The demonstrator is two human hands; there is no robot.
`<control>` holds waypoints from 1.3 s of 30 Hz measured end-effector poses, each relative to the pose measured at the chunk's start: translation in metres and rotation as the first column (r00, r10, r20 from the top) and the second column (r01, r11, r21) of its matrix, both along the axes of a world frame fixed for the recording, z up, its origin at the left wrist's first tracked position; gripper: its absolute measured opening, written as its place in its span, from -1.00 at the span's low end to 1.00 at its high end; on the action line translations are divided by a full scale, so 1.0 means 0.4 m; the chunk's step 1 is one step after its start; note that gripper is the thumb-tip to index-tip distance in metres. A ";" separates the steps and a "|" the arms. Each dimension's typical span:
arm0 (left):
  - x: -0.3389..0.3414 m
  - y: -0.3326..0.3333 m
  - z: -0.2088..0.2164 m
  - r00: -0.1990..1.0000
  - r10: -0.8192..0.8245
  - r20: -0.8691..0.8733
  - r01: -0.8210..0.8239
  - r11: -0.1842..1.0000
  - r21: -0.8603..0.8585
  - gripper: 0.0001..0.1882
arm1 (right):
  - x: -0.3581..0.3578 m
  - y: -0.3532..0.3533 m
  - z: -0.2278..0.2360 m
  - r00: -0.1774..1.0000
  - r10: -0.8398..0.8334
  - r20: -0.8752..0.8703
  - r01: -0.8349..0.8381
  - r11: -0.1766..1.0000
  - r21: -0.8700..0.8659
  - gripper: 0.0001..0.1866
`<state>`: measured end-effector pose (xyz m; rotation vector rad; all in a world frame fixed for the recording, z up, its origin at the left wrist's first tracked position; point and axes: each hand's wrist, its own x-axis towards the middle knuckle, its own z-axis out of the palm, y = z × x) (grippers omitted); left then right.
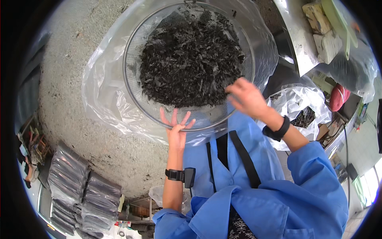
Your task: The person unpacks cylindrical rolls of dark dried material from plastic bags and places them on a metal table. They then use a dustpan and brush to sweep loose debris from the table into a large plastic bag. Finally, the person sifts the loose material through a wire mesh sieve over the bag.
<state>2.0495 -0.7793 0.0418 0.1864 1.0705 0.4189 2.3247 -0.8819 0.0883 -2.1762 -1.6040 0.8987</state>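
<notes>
A round wire-mesh sieve [133, 75] holds a heap of dark, shredded, leaf-like flakes [191, 61]. My left hand [177, 127] grips its near rim, with the thumb on top and the fingers spread beneath, seen through the mesh. At the right edge of the heap is my right hand [250, 97], blurred by motion. Its fingers look stretched and apart, with nothing visible in them. Under the sieve spreads a large clear plastic bag [104, 89].
Beside my right forearm stands a clear bag [296, 99] with some dark flakes inside. A metal table [300, 44] with yellowish blocks [317, 18] is at the upper right, near a red object [339, 97]. Dark plastic-wrapped packs [67, 173] are stacked at the lower left.
</notes>
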 end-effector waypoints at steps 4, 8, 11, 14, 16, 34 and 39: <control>0.003 -0.008 -0.064 0.999 0.025 0.027 -0.023 0.998 -0.055 0.08 | -0.120 0.036 -0.107 0.969 0.234 -0.079 -0.246 0.882 -0.402 -0.60; 0.005 -0.013 -0.077 0.998 0.055 0.033 -0.050 0.990 -0.130 0.07 | -0.152 0.126 -0.248 0.899 0.437 -0.004 -0.373 0.762 -0.530 -0.52; 0.006 0.001 -0.095 1.000 0.014 0.018 -0.012 0.992 -0.123 0.06 | -0.103 0.277 -0.281 0.919 0.386 0.079 -0.289 0.797 -0.531 -0.45; 0.028 0.015 -0.089 0.999 0.010 0.044 -0.006 0.995 -0.098 0.05 | 0.001 0.396 -0.310 0.933 0.335 0.134 -0.225 0.830 -0.510 -0.41; 0.032 0.020 -0.100 0.999 -0.030 0.036 0.033 0.996 -0.087 0.04 | 0.065 0.442 -0.326 0.973 0.227 0.045 -0.170 0.835 -0.524 -0.36; 0.003 0.128 -0.082 0.974 -0.226 0.032 0.227 0.970 -0.083 0.04 | -0.055 0.176 -0.272 0.954 -0.126 0.272 0.164 0.979 -0.122 -0.80; 0.012 0.122 -0.076 0.972 -0.236 0.006 0.236 0.970 -0.063 0.02 | -0.070 0.219 -0.381 0.928 -0.116 0.353 0.250 0.897 -0.365 -0.82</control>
